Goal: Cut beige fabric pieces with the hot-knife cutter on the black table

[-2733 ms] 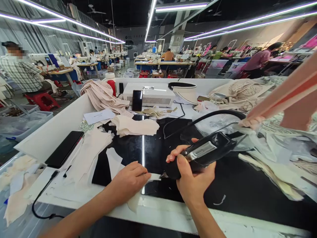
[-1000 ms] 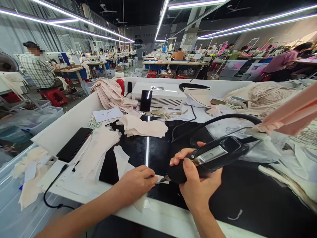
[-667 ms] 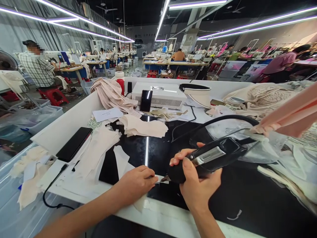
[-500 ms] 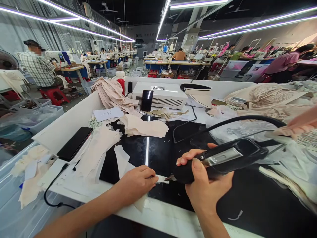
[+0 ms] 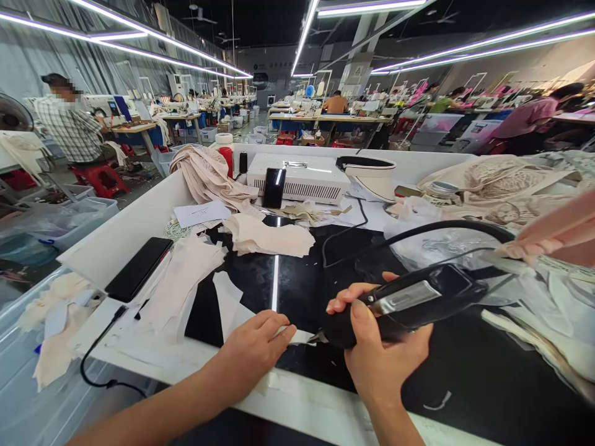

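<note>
My right hand (image 5: 383, 347) is wrapped round a black corded electric cutter (image 5: 423, 303) with a silver plate on its body. Its small pointed metal tip (image 5: 318, 337) meets the edge of a white fabric piece (image 5: 303, 337). Thumb and fingers of my left hand (image 5: 255, 353) pinch that piece, just left of the tip; most of it is hidden beneath the hand. Close to my left wrist lies a white scrap (image 5: 227, 303), and farther left a stack of pale cut pieces (image 5: 181, 285). More cream pieces (image 5: 274, 238) lie beyond my hands.
A phone (image 5: 139, 266) rests at the left, another phone (image 5: 274, 188) leans on a white vented box (image 5: 300, 176). The thick black cable (image 5: 446, 226) arches rightward past plastic bags. Blurred peach shapes (image 5: 553, 229), perhaps another hand, show at right. A person in checks (image 5: 69, 127) sits far left.
The cutter and my right hand have shifted slightly left and its rear has dropped a little. My left hand still pinches the fabric. The peach shape at right has swung further into view.
</note>
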`<state>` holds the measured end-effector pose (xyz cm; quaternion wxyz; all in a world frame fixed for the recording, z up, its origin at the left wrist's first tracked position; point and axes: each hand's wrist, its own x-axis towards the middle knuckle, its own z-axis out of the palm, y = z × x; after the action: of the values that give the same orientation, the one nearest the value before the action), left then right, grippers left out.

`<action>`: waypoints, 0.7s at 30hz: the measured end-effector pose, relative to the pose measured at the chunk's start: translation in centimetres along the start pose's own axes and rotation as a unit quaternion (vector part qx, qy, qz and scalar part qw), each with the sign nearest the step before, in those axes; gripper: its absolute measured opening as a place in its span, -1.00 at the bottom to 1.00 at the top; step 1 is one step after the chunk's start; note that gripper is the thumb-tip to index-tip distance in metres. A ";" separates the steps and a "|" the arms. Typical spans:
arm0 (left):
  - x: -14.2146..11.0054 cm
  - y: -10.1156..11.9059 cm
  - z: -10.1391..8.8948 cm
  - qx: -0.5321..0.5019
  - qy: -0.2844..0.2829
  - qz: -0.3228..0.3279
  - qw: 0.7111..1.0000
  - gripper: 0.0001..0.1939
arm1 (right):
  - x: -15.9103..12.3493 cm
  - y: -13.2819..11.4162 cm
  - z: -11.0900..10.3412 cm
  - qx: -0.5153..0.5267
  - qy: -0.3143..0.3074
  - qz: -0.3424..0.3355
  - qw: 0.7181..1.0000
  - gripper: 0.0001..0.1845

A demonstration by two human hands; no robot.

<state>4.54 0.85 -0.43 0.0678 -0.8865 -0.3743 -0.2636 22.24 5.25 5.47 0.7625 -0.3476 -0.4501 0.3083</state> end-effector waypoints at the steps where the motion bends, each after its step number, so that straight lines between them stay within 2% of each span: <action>1: -0.3 0.3 0.1 0.005 -0.004 -0.012 1.000 -0.70 | -0.2 -0.2 0.0 -0.001 0.002 -0.002 1.000 -0.50; 4: -1.1 0.9 0.9 0.009 -0.015 -0.059 0.998 -0.63 | -0.6 -0.6 0.1 -0.004 0.011 -0.005 1.000 -0.50; 7: -1.5 1.0 1.9 0.008 -0.021 -0.085 0.996 -0.67 | -0.9 -0.9 0.1 -0.009 0.014 -0.010 1.000 -0.49; 10: -1.5 0.9 1.9 0.006 -0.049 -0.088 0.995 -0.71 | -1.1 -0.9 0.0 -0.011 0.017 -0.016 1.000 -0.48; 15: -1.3 0.8 0.8 0.014 -0.094 -0.078 0.992 -0.76 | -1.4 -1.1 0.1 -0.011 0.029 -0.016 0.999 -0.48; 21: -1.1 1.7 1.0 0.052 -0.070 -0.065 0.994 -0.86 | -1.8 -1.7 0.1 -0.020 0.024 -0.008 0.999 -0.47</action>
<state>5.52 -0.68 -1.74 0.0705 -0.8720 -0.4478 -0.1850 21.65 2.93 6.02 0.7683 -0.3664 -0.4411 0.2844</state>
